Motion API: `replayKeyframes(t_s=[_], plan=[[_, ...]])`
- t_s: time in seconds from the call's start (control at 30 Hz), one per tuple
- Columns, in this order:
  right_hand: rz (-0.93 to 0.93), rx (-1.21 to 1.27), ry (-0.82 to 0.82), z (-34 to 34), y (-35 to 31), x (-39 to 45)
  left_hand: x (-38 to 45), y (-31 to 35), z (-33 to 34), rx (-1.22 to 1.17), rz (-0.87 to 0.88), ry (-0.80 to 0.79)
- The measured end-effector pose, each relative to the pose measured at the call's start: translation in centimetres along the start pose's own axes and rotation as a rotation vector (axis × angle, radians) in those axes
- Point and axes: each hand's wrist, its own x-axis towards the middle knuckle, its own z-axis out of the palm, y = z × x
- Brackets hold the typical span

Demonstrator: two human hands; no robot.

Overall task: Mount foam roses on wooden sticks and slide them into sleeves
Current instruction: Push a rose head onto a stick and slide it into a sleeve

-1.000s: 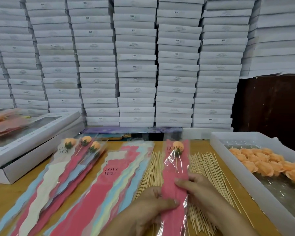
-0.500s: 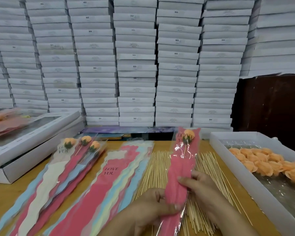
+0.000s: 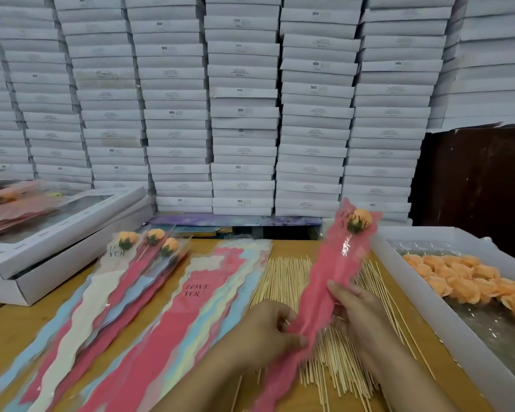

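Both hands hold one pink sleeve (image 3: 324,292) tilted above the sticks (image 3: 283,275): the left hand (image 3: 268,328) pinches its lower part, and the right hand (image 3: 357,316) grips its middle from the side. An orange rose (image 3: 359,220) sits inside near the sleeve's top. Three filled sleeves (image 3: 143,263) lie at left, and loose roses (image 3: 464,281) fill the tray (image 3: 414,289) at right.

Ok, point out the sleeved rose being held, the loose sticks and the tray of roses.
pink sleeve (image 3: 329,281), head view, mid-body above the fingers.
wooden sticks (image 3: 283,278), head view, upper part of the pile.
white tray (image 3: 399,263), head view, near left wall.
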Motion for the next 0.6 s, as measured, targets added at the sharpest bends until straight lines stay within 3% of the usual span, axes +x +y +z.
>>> replayKeyframes(t_s=[0.13,0.33,0.47,0.6], plan=[[-0.008,0.044,0.013,0.0,-0.2,0.0,0.0,0.5,-0.9,-0.059,-0.033,0.043],[-0.011,0.029,0.020,-0.2,-0.3,0.2,-1.0,0.7,-5.8,-0.383,-0.072,0.061],[-0.004,0.010,0.013,0.0,-0.5,0.0,-2.3,-1.7,-11.1,-0.393,-0.101,0.215],[-0.010,-0.012,0.009,0.1,-0.5,-0.1,-3.8,-6.9,-16.5,-0.278,-0.252,0.445]])
